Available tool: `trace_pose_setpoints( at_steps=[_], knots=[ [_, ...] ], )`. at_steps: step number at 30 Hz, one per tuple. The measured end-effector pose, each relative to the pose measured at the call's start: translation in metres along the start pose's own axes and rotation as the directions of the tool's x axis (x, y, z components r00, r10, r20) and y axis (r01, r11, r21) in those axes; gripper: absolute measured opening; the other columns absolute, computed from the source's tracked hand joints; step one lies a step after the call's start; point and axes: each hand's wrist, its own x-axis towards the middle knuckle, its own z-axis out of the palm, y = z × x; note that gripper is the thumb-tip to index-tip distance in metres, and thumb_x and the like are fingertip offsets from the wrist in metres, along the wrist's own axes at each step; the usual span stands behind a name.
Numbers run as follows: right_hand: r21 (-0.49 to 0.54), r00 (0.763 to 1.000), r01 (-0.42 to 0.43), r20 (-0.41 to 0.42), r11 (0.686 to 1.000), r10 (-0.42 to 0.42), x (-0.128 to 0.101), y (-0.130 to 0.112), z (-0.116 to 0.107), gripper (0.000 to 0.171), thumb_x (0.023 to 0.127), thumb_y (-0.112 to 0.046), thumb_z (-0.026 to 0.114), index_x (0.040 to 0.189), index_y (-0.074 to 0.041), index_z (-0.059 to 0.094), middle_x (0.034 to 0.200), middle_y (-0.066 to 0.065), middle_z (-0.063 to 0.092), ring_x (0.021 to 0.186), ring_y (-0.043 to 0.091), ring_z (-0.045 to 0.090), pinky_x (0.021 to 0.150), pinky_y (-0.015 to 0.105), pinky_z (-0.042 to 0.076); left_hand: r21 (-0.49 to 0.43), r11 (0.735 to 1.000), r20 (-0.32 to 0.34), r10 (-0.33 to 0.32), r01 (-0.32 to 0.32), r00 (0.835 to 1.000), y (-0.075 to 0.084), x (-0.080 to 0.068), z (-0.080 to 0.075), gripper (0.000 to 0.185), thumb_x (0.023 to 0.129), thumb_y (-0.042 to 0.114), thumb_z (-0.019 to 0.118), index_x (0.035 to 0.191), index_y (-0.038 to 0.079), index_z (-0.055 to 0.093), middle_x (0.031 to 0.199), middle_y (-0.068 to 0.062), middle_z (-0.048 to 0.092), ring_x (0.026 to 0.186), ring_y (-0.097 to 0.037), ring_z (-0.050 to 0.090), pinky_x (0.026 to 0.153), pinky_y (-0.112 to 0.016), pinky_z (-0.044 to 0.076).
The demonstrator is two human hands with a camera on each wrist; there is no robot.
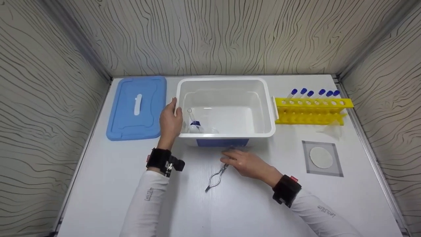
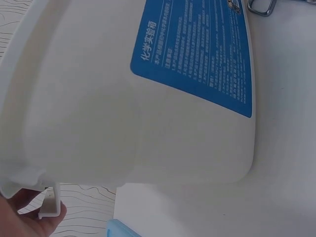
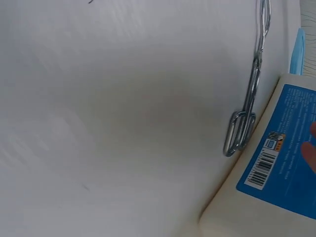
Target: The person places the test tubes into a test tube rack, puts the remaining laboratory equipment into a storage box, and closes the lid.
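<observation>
the metal tongs (image 1: pixel 217 177) lie flat on the white worktop (image 1: pixel 115 184) just in front of the white plastic box (image 1: pixel 227 131), their looped jaw end close to the box's blue label (image 3: pixel 279 148) in the right wrist view. the right hand (image 1: pixel 246 161) rests over the upper end of the tongs, fingers stretched forward and touching the box front; whether any finger has closed on the metal cannot be told. the left hand (image 1: pixel 170 121) grips the box's left rim, thumb over the edge. the tongs look like thin steel wire: light, stiff, slightly springy and slick, likely to skid on the smooth worktop, so the bowed finger loops in the middle seem the surest place to take hold. inside the box lies a small glass flask (image 1: pixel 194 125) with a blue cap, fragile by the look of it. a blue lid (image 1: pixel 138 107) sits to the left.
</observation>
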Motion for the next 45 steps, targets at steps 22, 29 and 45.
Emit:
trace_pose_setpoints(
  at_steps=[22,29,45],
  knots=[
    [-0.232,0.979,0.065,0.203,0.970,-0.017,-0.009,-0.010,0.032,0.043,0.084,-0.004,0.067,0.124,-0.019,0.065,0.129,0.004,0.065,0.120,0.022,0.062,0.096,0.035,0.057,-0.014,1.000,0.013,-0.005,0.005,1.000,-0.002,-0.001,0.000,0.049,0.103,0.018,0.046,0.150,0.005,0.041,0.154,-0.012,0.045,0.143,-0.027,0.044,0.118,-0.039,0.039],
    [-0.199,0.983,0.009,0.183,0.980,0.028,-0.010,-0.006,0.032,0.046,0.083,0.000,0.066,0.124,-0.019,0.066,0.128,0.008,0.065,0.123,0.033,0.061,0.099,0.041,0.055,-0.018,1.000,0.016,-0.015,0.015,1.000,-0.002,-0.001,-0.001,0.050,0.103,0.018,0.047,0.150,0.006,0.040,0.155,-0.011,0.044,0.143,-0.027,0.045,0.118,-0.039,0.039],
    [-0.248,0.964,-0.037,0.248,0.968,0.100,-0.005,-0.013,0.023,0.033,0.085,-0.005,0.068,0.116,-0.014,0.070,0.114,0.006,0.070,0.103,0.021,0.068,0.076,0.025,0.060,-0.022,1.000,0.002,0.004,-0.004,1.000,-0.003,0.001,-0.001,0.049,0.102,0.017,0.048,0.149,0.004,0.042,0.153,-0.013,0.047,0.140,-0.028,0.049,0.115,-0.040,0.042]
  ],
)
